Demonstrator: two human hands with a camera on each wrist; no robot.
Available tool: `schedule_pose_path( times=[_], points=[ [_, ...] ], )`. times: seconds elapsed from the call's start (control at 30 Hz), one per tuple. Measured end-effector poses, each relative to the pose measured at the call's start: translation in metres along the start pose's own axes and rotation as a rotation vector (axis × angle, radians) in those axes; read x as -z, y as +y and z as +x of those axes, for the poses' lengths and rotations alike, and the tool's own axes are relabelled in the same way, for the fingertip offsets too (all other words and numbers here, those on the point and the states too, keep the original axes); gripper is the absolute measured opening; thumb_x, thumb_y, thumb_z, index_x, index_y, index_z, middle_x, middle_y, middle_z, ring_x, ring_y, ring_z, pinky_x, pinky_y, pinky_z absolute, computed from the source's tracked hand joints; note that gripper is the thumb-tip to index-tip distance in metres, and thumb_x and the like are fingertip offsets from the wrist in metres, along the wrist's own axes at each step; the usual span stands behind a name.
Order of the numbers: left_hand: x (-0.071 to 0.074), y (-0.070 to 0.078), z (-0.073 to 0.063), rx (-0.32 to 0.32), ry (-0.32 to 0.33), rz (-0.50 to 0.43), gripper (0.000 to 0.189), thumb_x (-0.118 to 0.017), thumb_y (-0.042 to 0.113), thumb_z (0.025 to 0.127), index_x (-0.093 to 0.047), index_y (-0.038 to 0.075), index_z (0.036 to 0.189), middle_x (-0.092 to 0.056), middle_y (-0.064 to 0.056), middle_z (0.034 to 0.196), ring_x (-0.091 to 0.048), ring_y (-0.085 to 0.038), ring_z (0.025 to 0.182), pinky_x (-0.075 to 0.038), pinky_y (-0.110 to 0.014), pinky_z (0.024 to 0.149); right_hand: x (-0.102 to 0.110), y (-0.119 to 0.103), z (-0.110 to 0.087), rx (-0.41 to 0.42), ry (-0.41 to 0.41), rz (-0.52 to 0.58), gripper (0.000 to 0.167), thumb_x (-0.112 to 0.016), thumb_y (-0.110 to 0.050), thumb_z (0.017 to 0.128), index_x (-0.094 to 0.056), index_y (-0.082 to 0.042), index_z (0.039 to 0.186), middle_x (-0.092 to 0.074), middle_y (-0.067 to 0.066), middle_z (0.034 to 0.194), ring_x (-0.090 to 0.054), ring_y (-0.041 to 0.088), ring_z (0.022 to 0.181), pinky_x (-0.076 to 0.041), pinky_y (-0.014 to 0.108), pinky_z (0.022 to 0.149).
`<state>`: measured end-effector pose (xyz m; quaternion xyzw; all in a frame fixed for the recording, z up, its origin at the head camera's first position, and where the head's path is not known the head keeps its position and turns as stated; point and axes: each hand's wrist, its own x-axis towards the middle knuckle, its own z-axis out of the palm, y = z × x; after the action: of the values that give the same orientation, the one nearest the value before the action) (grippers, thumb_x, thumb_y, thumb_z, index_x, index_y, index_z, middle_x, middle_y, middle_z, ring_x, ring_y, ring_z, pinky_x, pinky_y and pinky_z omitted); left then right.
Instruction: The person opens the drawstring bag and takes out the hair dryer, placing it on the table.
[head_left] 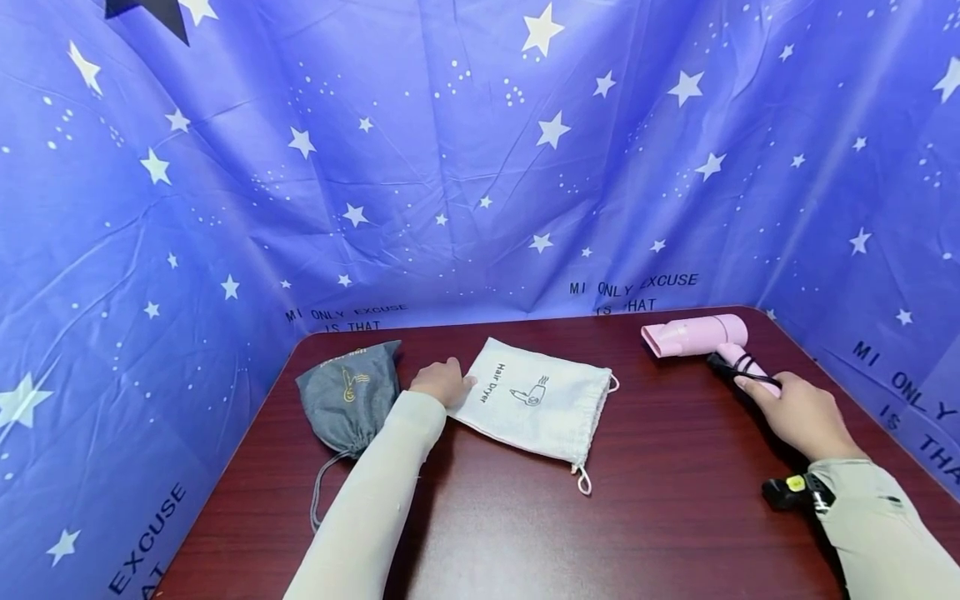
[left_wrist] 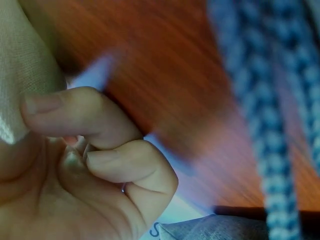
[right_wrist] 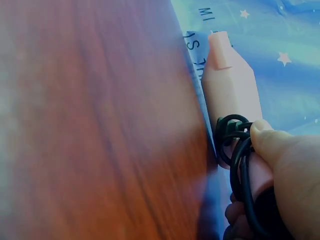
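Observation:
A white drawstring bag printed "Hair Dryer" lies flat in the middle of the table. My left hand pinches its left edge; the left wrist view shows the white cloth at my curled fingers. At the table's far right, my right hand grips the handle of a pink hair dryer, its nozzle pointing left. A black cord is looped around the handle, under my right thumb.
Left of my left hand is a grey drawstring bag with a gold dryer print, its cord trailing toward the front. The dark red wooden table is bordered by a blue star-patterned curtain at the back and both sides.

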<state>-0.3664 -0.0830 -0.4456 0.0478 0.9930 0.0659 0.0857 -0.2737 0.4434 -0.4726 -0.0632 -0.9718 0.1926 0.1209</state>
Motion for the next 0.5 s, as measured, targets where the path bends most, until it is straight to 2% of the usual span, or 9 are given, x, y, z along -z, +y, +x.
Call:
schedule_pose_path(
  times=[0.23,0.4,0.5],
  points=[
    [0.004,0.006,-0.006,0.008,0.012,-0.005,0.067,-0.050,0.051,0.106,-0.047,-0.002,0.147,-0.062,-0.023,0.140,-0.062,-0.039,0.127,-0.050,-0.050,0.105,-0.001,0.010,0.006,-0.046,0.010,0.009,0.070,-0.053,-0.060,0.101,-0.061,0.009,0.102,-0.065,0.029,0.083,-0.058,0.041,0.067,-0.041,0.045,0.056],
    [0.004,0.005,-0.005,0.008,0.010,-0.002,0.071,-0.050,0.053,0.106,-0.044,-0.002,0.149,-0.061,-0.023,0.141,-0.062,-0.039,0.127,-0.050,-0.050,0.105,-0.003,0.015,0.009,-0.078,0.031,0.015,0.071,-0.054,-0.062,0.100,-0.062,0.009,0.101,-0.064,0.028,0.081,-0.058,0.042,0.068,-0.038,0.043,0.057],
    [0.003,0.005,-0.005,0.017,0.010,0.001,0.073,-0.050,0.055,0.105,-0.043,-0.002,0.150,-0.061,-0.023,0.141,-0.062,-0.040,0.127,-0.050,-0.050,0.105,-0.005,0.019,0.011,-0.101,0.042,0.027,0.075,-0.055,-0.063,0.099,-0.062,0.011,0.108,-0.065,0.033,0.089,-0.059,0.047,0.073,-0.040,0.046,0.060]
  ],
)
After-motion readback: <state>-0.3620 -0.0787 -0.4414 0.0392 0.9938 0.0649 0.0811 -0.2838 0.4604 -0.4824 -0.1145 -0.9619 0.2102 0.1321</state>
